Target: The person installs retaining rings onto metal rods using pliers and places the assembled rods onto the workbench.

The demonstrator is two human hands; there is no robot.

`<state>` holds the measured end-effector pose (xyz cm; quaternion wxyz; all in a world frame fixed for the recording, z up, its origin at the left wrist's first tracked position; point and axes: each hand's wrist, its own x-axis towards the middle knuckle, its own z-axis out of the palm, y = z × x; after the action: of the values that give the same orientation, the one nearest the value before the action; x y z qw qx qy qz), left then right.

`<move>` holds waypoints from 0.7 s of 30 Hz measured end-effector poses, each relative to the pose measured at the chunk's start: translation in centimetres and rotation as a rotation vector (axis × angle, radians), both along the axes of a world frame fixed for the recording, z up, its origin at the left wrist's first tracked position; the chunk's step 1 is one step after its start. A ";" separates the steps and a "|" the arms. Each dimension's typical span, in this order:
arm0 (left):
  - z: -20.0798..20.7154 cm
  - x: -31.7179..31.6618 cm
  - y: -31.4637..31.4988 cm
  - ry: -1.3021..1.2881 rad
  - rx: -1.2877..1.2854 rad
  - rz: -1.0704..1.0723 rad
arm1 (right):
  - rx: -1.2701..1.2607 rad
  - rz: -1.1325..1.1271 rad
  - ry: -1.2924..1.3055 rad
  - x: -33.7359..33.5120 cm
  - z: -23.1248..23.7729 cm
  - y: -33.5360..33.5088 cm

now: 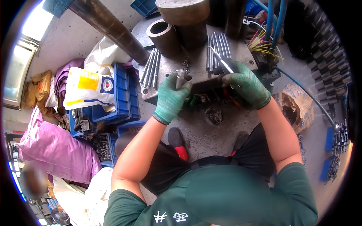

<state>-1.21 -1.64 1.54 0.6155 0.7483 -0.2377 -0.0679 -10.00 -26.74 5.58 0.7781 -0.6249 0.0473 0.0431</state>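
Both my hands wear green knit gloves with dark fingertips. My left hand [169,98] pinches a small grey metal part [180,80] at the near edge of the steel bench plate [171,71]; its exact kind does not show. In my right hand [247,84] is a slim metal pick [221,60] with a thin curved tip, pointing up and left over the plate. Small metal rings [186,66] lie just beyond my left fingers. One group of metal rods [151,69] rests on the plate's left side, another group of rods [218,47] on its right.
A thick-walled steel tube [162,35] and a heavy round column [183,11] stand behind. Blue crates [122,92] with metal parts and a purple sack [56,147] are at left. A bag of small parts [213,116] sits below the plate; a paper sack [296,107] stands right.
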 end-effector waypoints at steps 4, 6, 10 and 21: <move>0.7 0.7 1.0 0.539 -0.243 -0.036 | -0.124 0.033 -0.139 0.0 -0.6 1.2; 0.4 1.1 1.1 0.636 -0.302 0.011 | -0.270 0.010 -0.218 -0.2 -1.5 1.8; 0.4 1.5 1.0 0.813 -0.365 0.022 | -0.959 0.000 -0.463 -0.5 -0.4 2.4; 0.3 1.4 1.0 0.853 -0.364 0.052 | -1.245 -0.005 -0.687 0.0 -2.0 3.0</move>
<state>0.15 -0.61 1.87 0.7812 0.5390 0.0475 -0.3114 -9.95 -23.72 3.56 0.2473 -0.9315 -0.1835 -0.1933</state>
